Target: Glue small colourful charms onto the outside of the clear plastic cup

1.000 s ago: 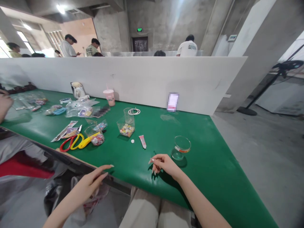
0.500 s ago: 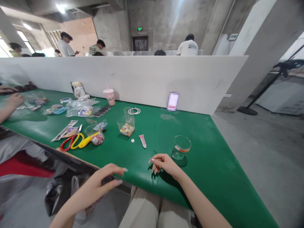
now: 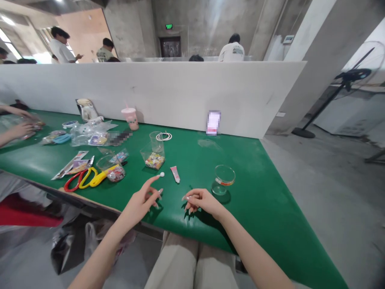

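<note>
Phone (image 3: 213, 123) blurred; co-worker's hands (image 3: 21, 129) cut off.

The cap (image 3: 162, 174) lies just left of the tube (image 3: 175, 174) — the dish (image 3: 224, 179) farther right.

From my feed I see a long green table (image 3: 270, 208) backed by a low white partition (image 3: 168, 92). Beyond it rise bare concrete walls (image 3: 192, 24) with a dark door (image 3: 166, 46) under a green exit sign (image 3: 169, 26). A standing fan (image 3: 339, 86) sits on the grey concrete floor (image 3: 331, 180) at right, and daylight comes in at far left.
</note>
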Tool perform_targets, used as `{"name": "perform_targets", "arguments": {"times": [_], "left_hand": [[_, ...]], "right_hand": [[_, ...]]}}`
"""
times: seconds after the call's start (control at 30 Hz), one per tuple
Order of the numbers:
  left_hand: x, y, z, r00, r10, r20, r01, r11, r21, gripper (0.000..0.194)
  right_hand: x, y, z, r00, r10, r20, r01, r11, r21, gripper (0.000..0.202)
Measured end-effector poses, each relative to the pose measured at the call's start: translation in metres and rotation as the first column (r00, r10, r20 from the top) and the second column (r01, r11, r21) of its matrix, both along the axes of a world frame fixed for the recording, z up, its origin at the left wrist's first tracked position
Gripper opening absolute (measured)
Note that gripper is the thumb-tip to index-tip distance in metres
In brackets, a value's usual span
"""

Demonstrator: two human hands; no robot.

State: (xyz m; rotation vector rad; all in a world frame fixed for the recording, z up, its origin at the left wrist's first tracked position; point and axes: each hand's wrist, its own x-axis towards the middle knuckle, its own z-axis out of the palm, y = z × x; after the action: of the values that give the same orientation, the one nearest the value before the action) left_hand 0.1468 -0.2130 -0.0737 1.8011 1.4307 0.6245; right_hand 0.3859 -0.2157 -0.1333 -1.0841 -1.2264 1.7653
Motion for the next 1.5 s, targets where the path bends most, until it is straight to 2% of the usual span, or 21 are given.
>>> {"name": "perform_targets", "arguments": {"times": [0.03,0.17,0.27,0.3,0.43,0.53,0.57,0.63,0.67,0.73,0.83,0.93,1.0,1.17,1.33,1.5], "left_hand": [[0.008,0.009,-0.004,0.999,-0.008,-0.040,0.008,1.000,0.003,0.061],[0.050,0.051,-0.021,0.957,0.004,-0.289,0.051,0.981,0.185,0.060],[0.079,0.082,-0.027,0.888,0.050,-0.457,0.002,0.994,0.113,0.064],[0.086,0.091,-0.028,0.885,0.042,-0.463,-0.014,0.998,0.065,0.064],[0.100,0.123,-0.031,0.924,-0.001,-0.383,0.011,1.000,0.024,0.072],[0.101,0.135,-0.034,0.957,-0.046,-0.286,0.047,0.999,-0.003,0.076],[0.101,0.137,-0.035,0.976,-0.062,-0.207,0.054,0.998,-0.042,0.076],[0.100,0.139,-0.037,0.996,-0.067,0.060,0.077,0.980,-0.186,0.073],[0.099,0.139,-0.037,0.975,-0.047,0.218,0.107,0.957,-0.270,0.070],[0.098,0.138,-0.038,0.883,0.014,0.469,0.194,0.900,-0.391,0.062],[0.100,0.133,-0.035,0.785,0.056,0.617,0.273,0.862,-0.426,0.048],[0.106,0.125,-0.029,0.726,0.088,0.682,0.270,0.875,-0.401,0.046],[0.109,0.118,-0.025,0.709,0.093,0.699,0.254,0.891,-0.376,0.049],[0.117,0.101,-0.016,0.712,0.045,0.701,0.221,0.933,-0.284,0.047],[0.122,0.093,-0.015,0.728,-0.025,0.685,0.153,0.980,-0.127,0.038],[0.126,0.090,-0.017,0.728,-0.017,0.685,0.148,0.980,-0.133,0.036]], "right_hand": [[0.000,0.000,0.000,1.000,-0.005,-0.005,0.005,1.000,0.008,0.045],[0.000,0.000,-0.001,0.998,-0.053,0.018,0.053,0.998,0.027,0.043],[0.001,0.000,-0.001,0.996,-0.090,0.026,0.089,0.996,0.005,0.044],[0.002,0.000,-0.001,0.994,-0.104,0.021,0.104,0.995,-0.008,0.045],[0.008,0.004,0.002,0.987,-0.163,0.008,0.163,0.984,-0.070,0.047],[0.013,0.005,0.003,0.989,-0.151,-0.008,0.149,0.984,-0.098,0.045],[0.013,0.005,0.003,0.991,-0.134,-0.014,0.132,0.986,-0.105,0.043],[0.014,0.005,0.003,0.995,-0.097,-0.029,0.092,0.988,-0.127,0.041],[0.013,0.004,0.004,0.996,-0.083,-0.037,0.077,0.987,-0.142,0.040],[0.012,0.003,0.006,0.996,-0.074,-0.053,0.064,0.983,-0.172,0.039],[0.011,0.001,0.010,0.994,-0.099,-0.052,0.086,0.975,-0.205,0.041],[0.010,0.002,0.012,0.988,-0.156,-0.020,0.150,0.970,-0.191,0.042],[0.010,0.003,0.013,0.972,-0.235,0.007,0.234,0.963,-0.136,0.042],[0.009,0.006,0.015,0.884,-0.465,0.054,0.463,0.885,0.047,0.038],[0.007,0.006,0.014,0.867,-0.495,0.066,0.489,0.868,0.084,0.038],[0.007,0.006,0.012,0.877,-0.477,0.067,0.472,0.878,0.074,0.039]]}}
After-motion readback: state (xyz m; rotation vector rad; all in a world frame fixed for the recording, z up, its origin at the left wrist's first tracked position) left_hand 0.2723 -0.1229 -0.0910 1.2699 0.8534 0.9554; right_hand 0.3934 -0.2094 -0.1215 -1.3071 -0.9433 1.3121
